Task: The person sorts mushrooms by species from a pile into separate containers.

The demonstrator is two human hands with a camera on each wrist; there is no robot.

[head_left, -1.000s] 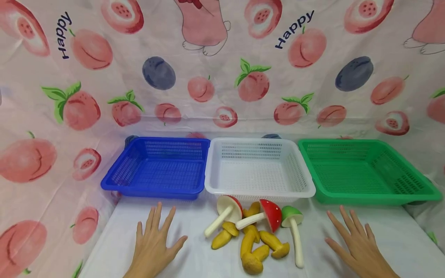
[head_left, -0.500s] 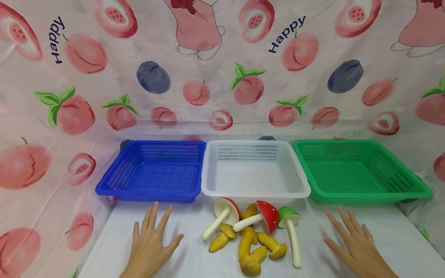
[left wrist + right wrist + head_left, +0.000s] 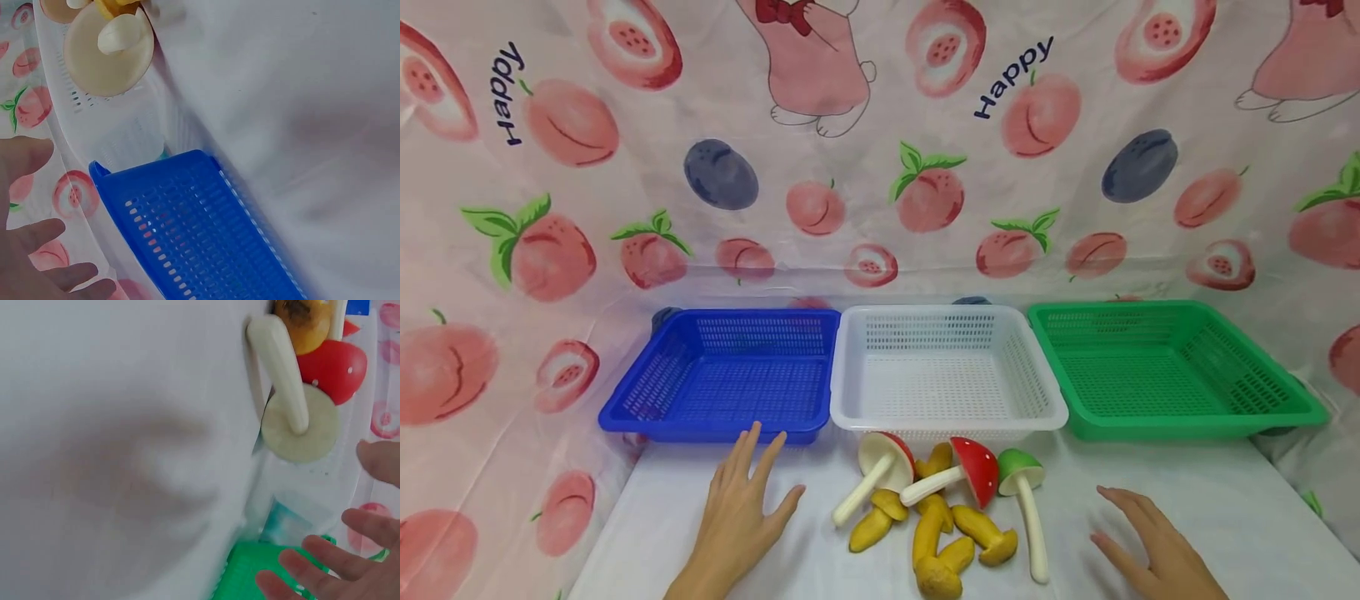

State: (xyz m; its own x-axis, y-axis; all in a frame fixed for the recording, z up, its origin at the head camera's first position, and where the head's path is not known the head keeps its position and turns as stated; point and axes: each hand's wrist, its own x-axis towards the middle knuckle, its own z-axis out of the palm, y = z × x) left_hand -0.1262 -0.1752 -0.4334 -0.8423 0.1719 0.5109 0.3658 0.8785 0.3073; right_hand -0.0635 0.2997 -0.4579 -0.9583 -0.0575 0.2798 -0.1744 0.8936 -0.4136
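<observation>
My left hand [image 3: 736, 510] is held over the white table left of the mushrooms, fingers spread and holding nothing. On the right side my right hand [image 3: 1157, 546] hovers with loosely bent fingers, also holding nothing. Between them lies a group of toy mushrooms. Two have red caps with white dots: the left red mushroom [image 3: 874, 477] shows its pale underside, and the other red mushroom [image 3: 973, 473] lies on its side. A green-capped mushroom [image 3: 1026, 500] with a long white stem is nearest my right hand. Several yellow mushrooms [image 3: 932, 533] lie among them.
Behind the mushrooms stand three baskets side by side: a blue basket [image 3: 718, 435], a white basket [image 3: 951, 422] and a green basket [image 3: 1198, 425]. A fruit-printed cloth [image 3: 850, 208] hangs behind them and along the left side.
My right hand has drawn closer to the mushrooms, its fingers bending from a flat spread. The left hand has turned slightly and shifted a little to the right. The camera view has shifted slightly.
</observation>
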